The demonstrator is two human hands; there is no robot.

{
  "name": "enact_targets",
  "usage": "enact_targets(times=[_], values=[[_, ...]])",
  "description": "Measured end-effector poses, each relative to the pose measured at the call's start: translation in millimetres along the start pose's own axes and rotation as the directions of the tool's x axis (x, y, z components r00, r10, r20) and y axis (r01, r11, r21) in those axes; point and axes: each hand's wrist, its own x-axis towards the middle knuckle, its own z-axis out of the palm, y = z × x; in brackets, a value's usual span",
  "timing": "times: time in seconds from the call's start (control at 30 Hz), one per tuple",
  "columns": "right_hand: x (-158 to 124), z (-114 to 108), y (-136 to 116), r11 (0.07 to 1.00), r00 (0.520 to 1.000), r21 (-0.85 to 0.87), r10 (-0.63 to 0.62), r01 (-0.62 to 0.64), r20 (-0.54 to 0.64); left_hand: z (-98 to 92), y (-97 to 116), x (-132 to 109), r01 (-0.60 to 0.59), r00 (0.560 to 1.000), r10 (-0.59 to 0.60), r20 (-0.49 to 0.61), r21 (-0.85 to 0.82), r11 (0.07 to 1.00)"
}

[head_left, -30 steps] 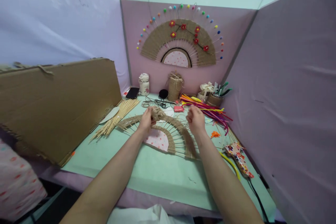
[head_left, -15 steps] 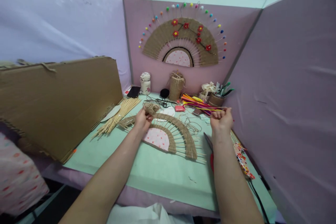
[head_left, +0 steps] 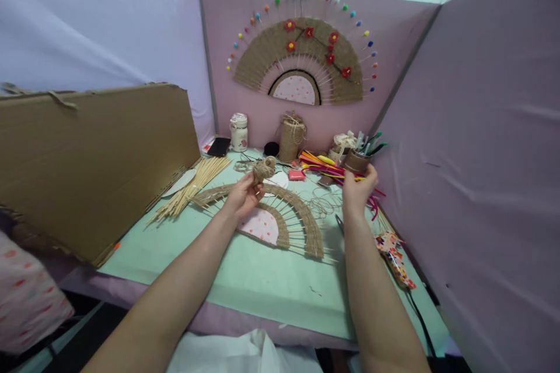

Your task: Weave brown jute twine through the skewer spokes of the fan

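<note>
My left hand (head_left: 245,197) is closed around the lower part of a ball of jute twine (head_left: 263,169), raised above the table. Out to the right, my right hand (head_left: 360,187) is pinched, with the twine's loose end in its fingers; the strand itself is too thin to follow clearly. Under my left hand lies a half-round fan of sticks (head_left: 312,232), woven with jute in an outer band and an inner one. At its centre is a white half-circle with pink dots (head_left: 262,226), partly covered by my hand. Scissors (head_left: 339,222) are mostly hidden behind my right forearm.
Bamboo sticks (head_left: 192,189) lie left, beside a cardboard sheet (head_left: 100,163). Behind stand a white jar (head_left: 238,133), a twine-wrapped pot (head_left: 291,139) and a pen holder (head_left: 356,161). Coloured pipe cleaners (head_left: 317,162) lie near them. A finished fan (head_left: 301,52) hangs on the back panel.
The twine ball has risen and turned upward in my left hand. My right hand has come slightly left and its pose has changed. The view has shifted a little.
</note>
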Motion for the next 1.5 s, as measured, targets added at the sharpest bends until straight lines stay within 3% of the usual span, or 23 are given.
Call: enact_targets(times=[0.07, 0.1, 0.17, 0.27, 0.3, 0.33, 0.37, 0.43, 0.53, 0.6, 0.7, 0.8, 0.9, 0.97, 1.03, 1.13, 1.2, 1.27, 1.37, 1.43, 1.5], values=[[-25, 11, -8, 0.994, 0.965, 0.08, -0.095, 0.078, 0.245, 2.8, -5, -5, 0.028, 0.997, -0.036, 0.067, 0.109, 0.994], [-38, 16, -11, 0.986, 0.912, 0.157, -0.119, 0.061, 0.393, 4.1, -7, -6, 0.036, 0.994, -0.052, 0.096, 0.156, 0.987], [-63, 24, -16, 0.962, 0.72, 0.271, -0.165, -0.033, 0.674, 6.3, -10, -8, 0.033, 0.989, -0.064, 0.131, 0.231, 0.972], [-89, 30, -17, 0.961, 0.424, 0.214, -0.123, -0.174, 0.897, 7.3, -13, -6, -0.027, 0.994, -0.009, 0.112, 0.31, 0.951], [-93, 30, -17, 0.97, 0.363, 0.175, -0.103, -0.171, 0.926, 6.9, -13, -4, -0.055, 0.996, 0.028, 0.086, 0.333, 0.941], [-95, 31, -17, 0.977, 0.337, 0.147, -0.089, -0.152, 0.937, 6.1, -13, -2, -0.084, 0.996, 0.07, 0.052, 0.361, 0.929], [-94, 30, -17, 0.983, 0.353, 0.135, -0.081, -0.129, 0.932, 5.0, -13, -1, -0.109, 0.993, 0.114, 0.012, 0.396, 0.912], [-86, 28, -17, 0.977, 0.474, 0.161, -0.075, -0.142, 0.877, 2.8, -12, 2, -0.124, 0.984, 0.171, -0.055, 0.484, 0.866], [-67, 25, -17, 0.867, 0.683, 0.324, 0.024, -0.378, 0.73, 1.1, -10, 0, -0.066, 0.991, 0.122, -0.061, 0.566, 0.822], [-54, 23, -15, 0.73, 0.732, 0.437, 0.125, -0.525, 0.669, 1.5, -10, -2, -0.001, 1.0, 0.012, -0.017, 0.526, 0.851], [-42, 21, -11, 0.584, 0.716, 0.498, 0.221, -0.641, 0.662, 2.1, -10, -5, 0.107, 0.991, -0.129, 0.044, 0.335, 0.936], [-40, 20, -11, 0.51, 0.688, 0.518, 0.225, -0.686, 0.69, 0.2, -9, -1, 0.152, 0.987, -0.156, 0.035, 0.1, 0.983], [-35, 17, -15, 0.485, 0.713, 0.562, 0.208, -0.67, 0.67, -4.0, -5, 6, 0.025, 0.99, -0.031, -0.137, -0.047, 0.999], [-27, 11, -17, 0.473, 0.748, 0.6, 0.234, -0.645, 0.62, -6.8, -3, 10, -0.098, 0.959, 0.089, -0.27, -0.019, 0.995], [-14, 4, -15, 0.448, 0.783, 0.646, 0.28, -0.618, 0.555, -8.0, 0, 10, -0.141, 0.936, 0.162, -0.311, 0.089, 0.986], [7, -9, -6, 0.407, 0.819, 0.712, 0.34, -0.572, 0.463, -5.9, 3, 6, -0.015, 0.975, 0.049, -0.216, 0.157, 0.987], [20, -17, 3, 0.427, 0.837, 0.729, 0.389, -0.534, 0.385, -3.6, 6, 2, 0.113, 0.987, -0.106, -0.119, 0.048, 0.992], [28, -22, 9, 0.433, 0.84, 0.741, 0.429, -0.514, 0.332, -2.9, 9, 2, 0.153, 0.984, -0.161, -0.077, -0.103, 0.983], [35, -29, 16, 0.444, 0.839, 0.756, 0.483, -0.481, 0.249, -6.6, 10, 7, -0.058, 0.967, 0.025, -0.255, -0.12, 0.991], [38, -32, 19, 0.521, 0.861, 0.74, 0.485, -0.425, 0.153, -10.5, 8, 10, -0.212, 0.898, 0.213, -0.384, 0.046, 0.976], [41, -35, 23, 0.627, 0.898, 0.701, 0.437, -0.338, 0.042, -12.6, 6, 12, -0.265, 0.866, 0.321, -0.383, 0.193, 0.945]])
